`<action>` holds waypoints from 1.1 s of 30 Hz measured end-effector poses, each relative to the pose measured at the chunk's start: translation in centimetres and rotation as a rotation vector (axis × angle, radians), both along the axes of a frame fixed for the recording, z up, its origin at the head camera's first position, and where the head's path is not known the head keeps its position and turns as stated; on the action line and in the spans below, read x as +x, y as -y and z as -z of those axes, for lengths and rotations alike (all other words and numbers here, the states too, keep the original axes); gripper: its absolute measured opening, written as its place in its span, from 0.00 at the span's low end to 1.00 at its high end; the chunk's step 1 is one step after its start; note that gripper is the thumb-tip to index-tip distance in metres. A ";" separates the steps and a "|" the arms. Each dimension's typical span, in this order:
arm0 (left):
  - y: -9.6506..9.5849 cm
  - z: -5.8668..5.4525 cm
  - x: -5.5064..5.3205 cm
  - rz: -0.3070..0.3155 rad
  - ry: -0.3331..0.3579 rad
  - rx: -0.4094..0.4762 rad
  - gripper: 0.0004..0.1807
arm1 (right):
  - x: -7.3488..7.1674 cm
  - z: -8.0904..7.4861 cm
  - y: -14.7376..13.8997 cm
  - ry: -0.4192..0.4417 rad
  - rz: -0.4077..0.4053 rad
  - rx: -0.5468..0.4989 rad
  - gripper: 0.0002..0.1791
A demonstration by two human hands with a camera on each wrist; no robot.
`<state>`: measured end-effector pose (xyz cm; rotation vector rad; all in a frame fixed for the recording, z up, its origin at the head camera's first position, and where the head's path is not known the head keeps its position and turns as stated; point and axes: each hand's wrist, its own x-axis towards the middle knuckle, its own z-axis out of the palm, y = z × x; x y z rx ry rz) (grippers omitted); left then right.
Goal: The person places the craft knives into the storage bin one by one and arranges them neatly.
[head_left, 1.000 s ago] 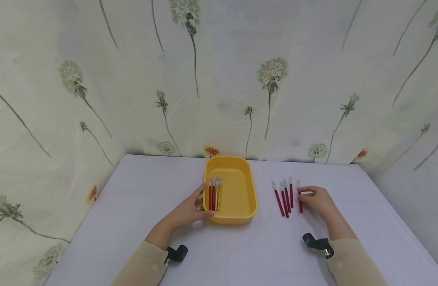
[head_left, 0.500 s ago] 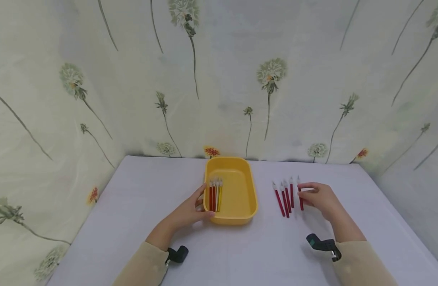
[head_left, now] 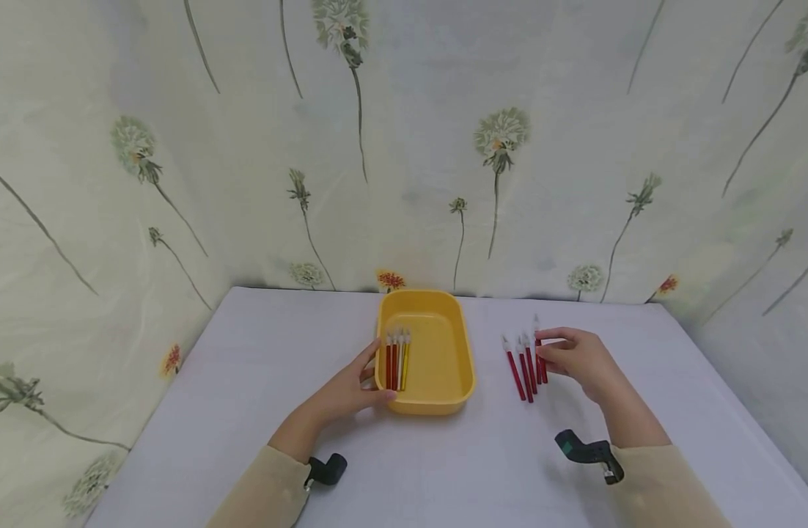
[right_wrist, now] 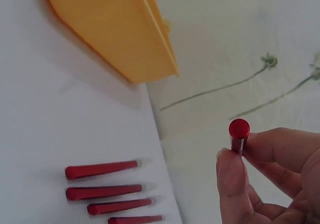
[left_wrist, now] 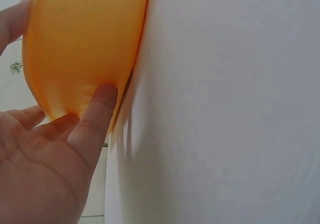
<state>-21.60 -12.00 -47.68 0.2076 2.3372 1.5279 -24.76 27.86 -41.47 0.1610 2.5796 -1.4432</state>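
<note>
My left hand (head_left: pixel 351 389) holds the left side of a yellow tray (head_left: pixel 437 406), thumb at its near left corner. The left wrist view shows the fingers against the tray's outer wall (left_wrist: pixel 85 39). Inside the tray, along its left side, lie several slim pen-like tools (head_left: pixel 395 363) with red, whitish and yellow barrels and pale tips. My right hand (head_left: pixel 578 359) pinches a red pen-like tool (right_wrist: pixel 239 130) between thumb and fingers, raised over the table. To its left, several similar red tools (head_left: pixel 515 375) lie side by side on the table.
A white-covered table (head_left: pixel 483 469) spreads around the tray. Behind it hangs a pale cloth (head_left: pixel 417 147) printed with dandelions. Small black devices (head_left: pixel 326 469) are strapped on both wrists.
My right hand has lifted one red pen-like tool from the right end of the row and moved left with it, over the others. The left hand and tray have stayed put.
</note>
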 end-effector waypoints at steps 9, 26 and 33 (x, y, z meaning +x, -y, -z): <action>-0.2 -0.2 0.4 -0.002 0.001 -0.001 0.59 | 0.0 -2.0 3.1 -0.003 0.002 -0.021 0.26; -0.2 0.0 0.4 -0.006 -0.015 0.006 0.59 | -0.1 -2.5 9.0 -0.018 -0.084 -0.100 0.21; -0.2 -0.1 0.6 -0.002 -0.014 0.008 0.59 | -0.2 -1.4 11.3 -0.005 -0.095 -0.135 0.21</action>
